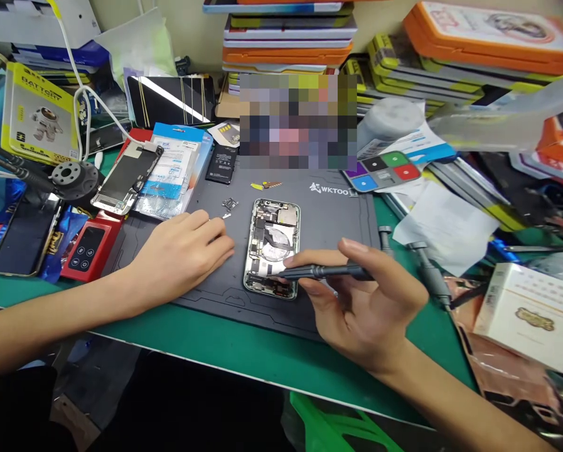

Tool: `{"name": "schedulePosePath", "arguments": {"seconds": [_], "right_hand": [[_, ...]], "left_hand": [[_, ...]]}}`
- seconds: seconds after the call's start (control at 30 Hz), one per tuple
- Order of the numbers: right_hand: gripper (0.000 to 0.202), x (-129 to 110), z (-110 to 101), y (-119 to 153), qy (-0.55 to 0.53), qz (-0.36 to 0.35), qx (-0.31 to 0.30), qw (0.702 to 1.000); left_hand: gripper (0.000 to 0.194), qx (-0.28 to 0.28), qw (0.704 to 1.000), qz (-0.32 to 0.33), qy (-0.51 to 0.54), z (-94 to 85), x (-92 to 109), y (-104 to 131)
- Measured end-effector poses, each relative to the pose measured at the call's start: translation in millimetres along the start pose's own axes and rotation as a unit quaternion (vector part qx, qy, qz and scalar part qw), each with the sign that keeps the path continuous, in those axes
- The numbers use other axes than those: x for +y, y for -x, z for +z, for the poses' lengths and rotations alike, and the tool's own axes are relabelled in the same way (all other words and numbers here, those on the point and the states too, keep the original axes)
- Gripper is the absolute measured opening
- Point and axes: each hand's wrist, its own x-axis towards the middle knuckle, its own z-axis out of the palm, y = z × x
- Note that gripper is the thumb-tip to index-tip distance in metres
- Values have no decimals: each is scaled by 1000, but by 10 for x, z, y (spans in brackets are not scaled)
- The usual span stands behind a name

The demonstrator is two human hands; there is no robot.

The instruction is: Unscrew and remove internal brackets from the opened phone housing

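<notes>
Phone [262, 248] open on mat [337, 220], inner parts showing; loose screen [128, 172] at ten o'clock, battery [221, 164] at eleven, neither fitted. Right hand [370, 301], four o'clock, pinching tool [319, 271]; left hand [187, 251], nine, curled, grip hidden.

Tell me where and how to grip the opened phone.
Probably best by its long left edge, coming from the left: the phone lies flat with its insides bare, and the right hand with its dark tool crowds the lower right.
</notes>
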Motion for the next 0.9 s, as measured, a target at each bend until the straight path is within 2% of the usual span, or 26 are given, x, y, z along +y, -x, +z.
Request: {"name": "schedulePosePath", "arguments": {"seconds": [0.2,0.6,0.8,0.9], "right_hand": [[76,8,-4,12,-48,1,-21,999],[73,-11,-13,1,-53,13,-25,998],[76,-47,-90,-19,-12,9,-73,997],[73,-79,-129,-59,21,12,-68,997]], "left_hand": [[24,10,1000,-9,1,-44,-8,-8],[25,-8,1000,1,11,3,28,13],[24,-6,1000,-12,9,2,28,-4],[21,-7,1000,-19,-3,-10,26,-6]]}}
